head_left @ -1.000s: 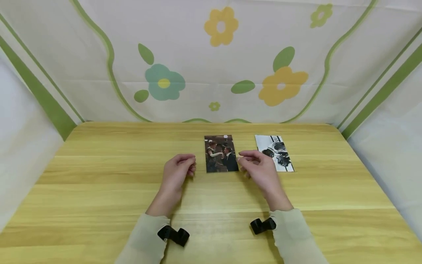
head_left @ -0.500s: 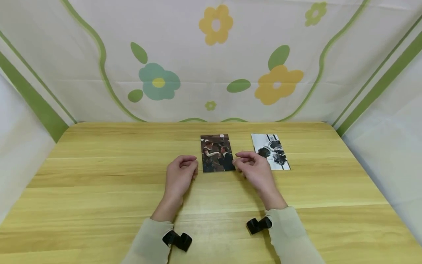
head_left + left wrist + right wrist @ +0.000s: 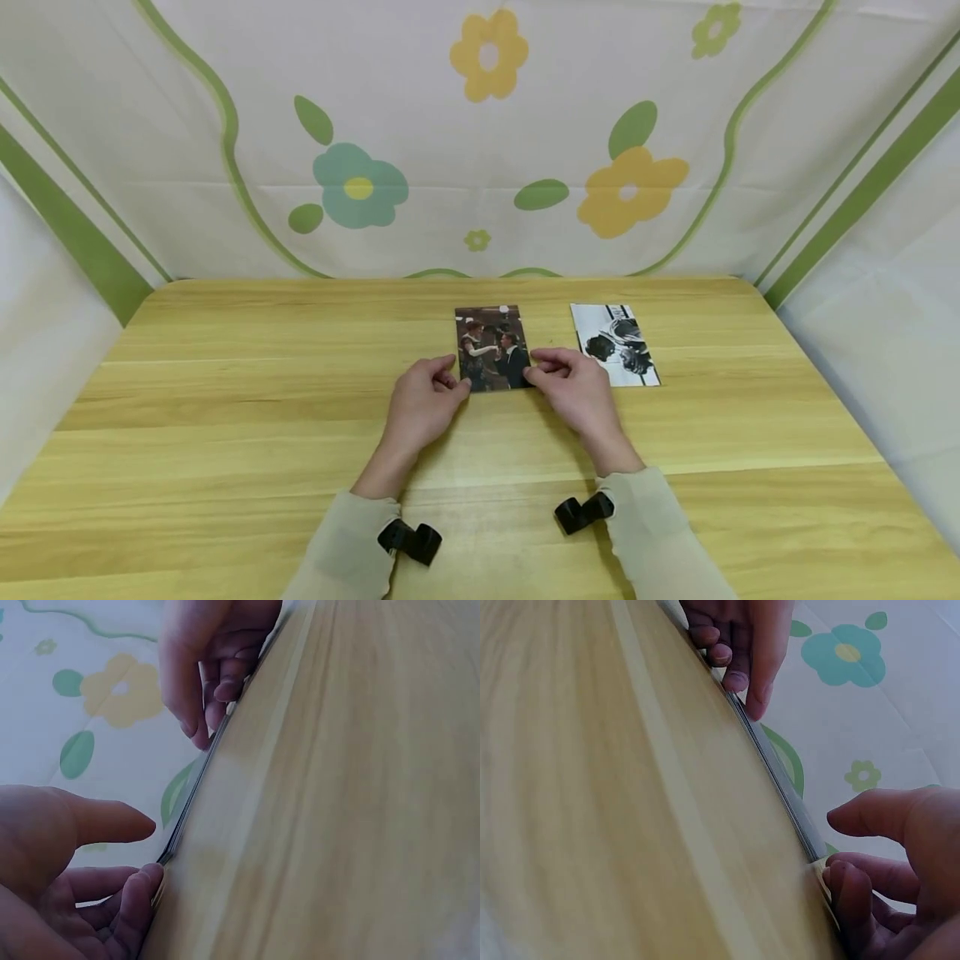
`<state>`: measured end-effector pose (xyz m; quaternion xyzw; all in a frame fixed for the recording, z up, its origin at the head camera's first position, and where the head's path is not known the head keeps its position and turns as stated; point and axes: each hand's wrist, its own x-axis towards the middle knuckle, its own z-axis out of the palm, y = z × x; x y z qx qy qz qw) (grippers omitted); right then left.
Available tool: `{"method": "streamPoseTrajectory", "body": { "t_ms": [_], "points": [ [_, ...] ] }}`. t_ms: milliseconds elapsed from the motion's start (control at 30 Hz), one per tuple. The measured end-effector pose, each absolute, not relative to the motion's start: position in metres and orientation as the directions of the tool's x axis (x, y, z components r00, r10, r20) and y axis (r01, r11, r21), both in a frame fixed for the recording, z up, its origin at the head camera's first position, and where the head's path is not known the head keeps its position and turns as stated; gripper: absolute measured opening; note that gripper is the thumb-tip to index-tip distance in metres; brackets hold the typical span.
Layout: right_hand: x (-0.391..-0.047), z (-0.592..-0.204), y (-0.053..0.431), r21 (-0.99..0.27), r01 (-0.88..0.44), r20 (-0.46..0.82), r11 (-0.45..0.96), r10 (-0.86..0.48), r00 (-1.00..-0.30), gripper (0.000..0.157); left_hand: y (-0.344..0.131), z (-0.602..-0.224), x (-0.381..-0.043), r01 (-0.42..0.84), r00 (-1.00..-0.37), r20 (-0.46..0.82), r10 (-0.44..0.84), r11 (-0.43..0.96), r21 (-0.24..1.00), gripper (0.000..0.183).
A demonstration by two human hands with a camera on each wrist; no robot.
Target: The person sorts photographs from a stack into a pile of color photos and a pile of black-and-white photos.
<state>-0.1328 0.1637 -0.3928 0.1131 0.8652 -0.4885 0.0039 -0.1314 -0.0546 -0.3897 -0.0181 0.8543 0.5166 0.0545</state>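
Note:
A dark color photo card printed with two people in formal dress lies on the wooden table. My left hand is at its lower left corner, thumb over the corner. On the right edge are the fingertips of my right hand, its thumb over the print. In the left wrist view, the card's edge shows thin layers, like a small stack. Both wrist views show a gap between thumb and card, with the curled fingers low against the side.
Right of the right hand lies a black-and-white picture card, tilted slightly. A white cloth with printed flowers hangs behind the table. Black wrist cameras sit on both sleeves.
The left hand has moved right to the color card's lower left corner, its thumb now apart from its fingers. The right hand has come slightly left to overlap the card's right edge.

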Motion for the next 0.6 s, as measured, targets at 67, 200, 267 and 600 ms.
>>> {"method": "streamPoseTrajectory", "body": {
  "t_ms": [67,200,267,600],
  "points": [
    [-0.1327,-0.3922,0.1633,-0.828,0.189,-0.108,0.527,0.181,-0.978,0.037,-0.054,-0.3894,-0.1312,-0.065,-0.995,-0.096,0.039,0.484,0.873,0.047],
    [-0.1315,-0.3898,0.1624,-0.807,0.184,-0.106,0.562,0.167,-0.98,0.041,-0.0539,-0.3886,-0.1301,-0.034,-0.996,-0.07,0.054,0.498,0.866,0.047],
    [-0.1314,-0.3894,0.1619,-0.805,0.186,-0.11,0.563,0.166,-0.98,0.043,-0.0539,-0.3889,-0.1296,-0.035,-0.996,-0.071,0.053,0.496,0.868,0.046],
    [-0.1324,-0.3932,0.1594,-0.787,0.161,-0.086,0.595,0.152,-0.985,0.045,-0.0502,-0.395,-0.1283,-0.038,-0.999,-0.042,-0.003,0.487,0.873,0.041]
  ]
}}
